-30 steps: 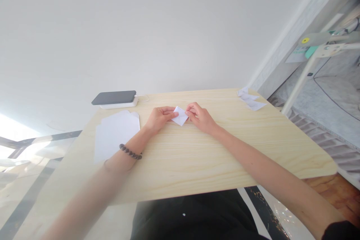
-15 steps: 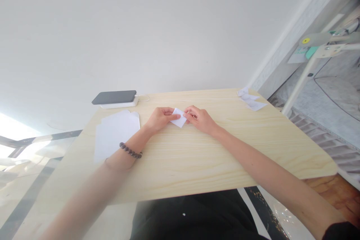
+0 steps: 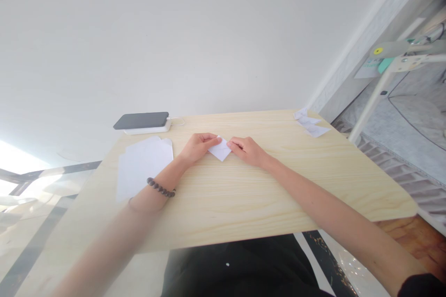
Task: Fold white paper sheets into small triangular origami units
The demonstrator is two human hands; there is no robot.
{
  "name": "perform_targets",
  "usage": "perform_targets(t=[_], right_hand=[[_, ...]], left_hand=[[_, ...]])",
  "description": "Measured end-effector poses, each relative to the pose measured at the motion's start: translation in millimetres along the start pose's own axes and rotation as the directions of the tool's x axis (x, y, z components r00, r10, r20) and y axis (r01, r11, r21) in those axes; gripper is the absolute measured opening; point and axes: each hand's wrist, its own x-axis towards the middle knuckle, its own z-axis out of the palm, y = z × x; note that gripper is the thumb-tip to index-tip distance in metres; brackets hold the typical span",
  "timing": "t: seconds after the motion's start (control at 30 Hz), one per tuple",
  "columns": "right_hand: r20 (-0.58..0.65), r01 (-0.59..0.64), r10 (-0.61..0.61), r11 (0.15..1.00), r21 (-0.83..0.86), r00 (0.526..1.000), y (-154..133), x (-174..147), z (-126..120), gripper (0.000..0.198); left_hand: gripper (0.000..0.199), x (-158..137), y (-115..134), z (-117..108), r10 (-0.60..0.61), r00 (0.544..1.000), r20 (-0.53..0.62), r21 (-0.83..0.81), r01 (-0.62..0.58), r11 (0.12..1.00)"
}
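A small folded white paper [image 3: 220, 151] is held between my two hands over the middle of the table, one corner pointing toward me. My left hand [image 3: 199, 147] pinches its left side, thumb lying on top. My right hand [image 3: 248, 150] grips the right corner between thumb and bent fingers. The fingers beneath the paper are hidden. Left of my left hand lie white paper sheets [image 3: 141, 162], partly behind my forearm. At the far right corner rest several folded white paper pieces [image 3: 313, 127] with pointed ends.
A dark phone [image 3: 142, 120] lies on a white box [image 3: 148, 130] at the back left, with a white cable. The wooden table [image 3: 237, 204] meets a pale wall at the back. Beyond its right side stands a white metal frame [image 3: 371, 93].
The small paper has shifted slightly toward me and looks wider. My left thumb has slid up toward its top corner, and my right fingers have curled in more at the right corner.
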Motion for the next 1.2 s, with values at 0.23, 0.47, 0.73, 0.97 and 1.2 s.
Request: perform_targets(t=[0.23, 0.47, 0.73, 0.97, 1.2], right_hand=[[0.004, -0.006, 0.006, 1.000, -0.003, 1.000, 0.7, 0.7, 0.6, 0.032], [0.013, 0.006, -0.006, 1.000, -0.020, 1.000, 0.6, 0.1, -0.3, 0.032], [0.013, -0.004, 0.004, 1.000, -0.019, 1.000, 1.1, 0.0, 0.0, 0.032], [-0.030, -0.014, 0.014, 1.000, -0.008, 0.999, 5.6, 1.0, 1.3, 0.032], [0.005, -0.011, 0.011, 1.000, -0.026, 1.000, 3.3, 1.3, 0.4, 0.032]], left_hand=[[0.036, 0.4, -0.3, 1.3, 0.014, 1.000, -0.017, -0.004, -0.014, 1.000], [0.034, 1.2, -2.6, -0.1, 0.004, 0.999, -0.050, 0.024, -0.003, 1.000], [0.037, -1.0, 0.0, 1.3, 0.028, 0.999, -0.039, 0.020, -0.027, 0.999], [0.041, -3.3, 2.0, 1.2, -0.032, 0.997, 0.068, 0.064, 0.028, 0.998], [0.039, -1.9, -1.0, -2.3, -0.022, 0.995, 0.098, 0.073, 0.014, 0.997]])
